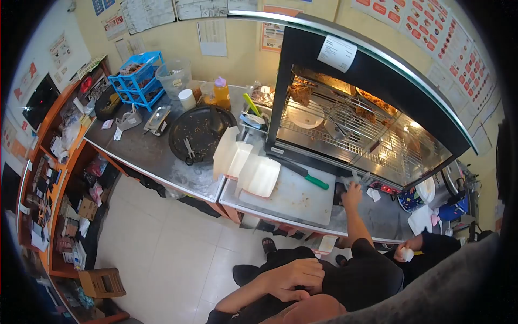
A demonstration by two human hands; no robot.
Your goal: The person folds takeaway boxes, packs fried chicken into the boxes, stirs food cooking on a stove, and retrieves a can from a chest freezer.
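Observation:
My right hand (353,195) reaches over the counter below the heated display case, its fingers closed on a crumpled, clear plastic-looking piece (356,177). A small dark item lies just left of the fingers. My left hand (299,278) is held close to my body with its fingers curled; what is inside it, if anything, is hidden. Left of my right hand lies a green-handled knife (316,182) on a white cutting board (302,202). Open white food boxes (260,176) stand on the board's left side.
A glass-fronted warming case (361,121) holds fried food. Left on the counter are a black round pan (200,135) with scissors (189,152), a sauce bottle (221,93) and blue stacked trays (137,81). At right, another person's hand (403,251) holds something white.

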